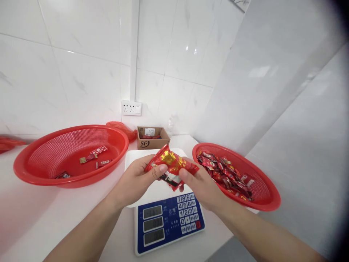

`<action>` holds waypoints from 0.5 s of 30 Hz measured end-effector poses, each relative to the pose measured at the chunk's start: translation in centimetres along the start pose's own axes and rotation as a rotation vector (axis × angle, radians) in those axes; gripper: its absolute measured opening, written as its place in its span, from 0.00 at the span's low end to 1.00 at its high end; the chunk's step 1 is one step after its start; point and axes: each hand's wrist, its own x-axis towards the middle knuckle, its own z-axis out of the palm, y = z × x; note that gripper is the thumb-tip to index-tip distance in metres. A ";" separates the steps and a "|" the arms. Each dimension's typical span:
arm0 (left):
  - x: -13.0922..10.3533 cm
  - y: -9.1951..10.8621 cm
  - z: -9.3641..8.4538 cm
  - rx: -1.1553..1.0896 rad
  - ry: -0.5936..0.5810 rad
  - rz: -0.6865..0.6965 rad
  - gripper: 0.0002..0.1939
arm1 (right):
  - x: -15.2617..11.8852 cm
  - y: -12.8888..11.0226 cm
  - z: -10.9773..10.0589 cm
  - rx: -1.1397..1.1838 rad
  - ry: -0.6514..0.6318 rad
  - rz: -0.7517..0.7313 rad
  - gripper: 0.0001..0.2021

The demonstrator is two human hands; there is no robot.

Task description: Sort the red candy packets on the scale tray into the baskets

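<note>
Both hands grip red and gold wrapped candy packets [170, 160] above the white pan of a digital scale [144, 194]. My left hand [139, 178] is closed on their left side, thumb pressed on top. On the right side, my right hand [199, 182] is closed too, its thumb near a white and black part of a wrapper. How many packets are held I cannot tell. The scale's blue keypad panel [171, 222] faces me below the hands, with three displays whose digits are hard to read.
To the left stands a large red plastic basket [29, 160] with several wrapped candies inside. A red basket [268, 193] heaped with wrapped candies is at the right, by the table's edge. Behind the scale are a cardboard box [155, 143], a red plastic bag [122, 129] and a wall socket [132, 108].
</note>
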 end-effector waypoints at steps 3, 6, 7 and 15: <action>0.0 0.1 -0.3 0.038 -0.016 -0.024 0.17 | 0.2 -0.4 -0.7 0.018 0.006 0.019 0.24; 0.0 0.0 -0.4 0.088 -0.049 -0.067 0.19 | 0.2 -1.2 -1.0 -0.179 -0.011 0.087 0.20; 0.0 -0.1 -0.3 0.095 -0.058 -0.063 0.20 | 0.1 -1.5 -1.0 -0.239 0.003 0.081 0.18; -0.5 -0.2 0.7 0.018 -0.201 -0.024 0.18 | -1.0 -1.7 0.0 -0.250 0.145 -0.037 0.16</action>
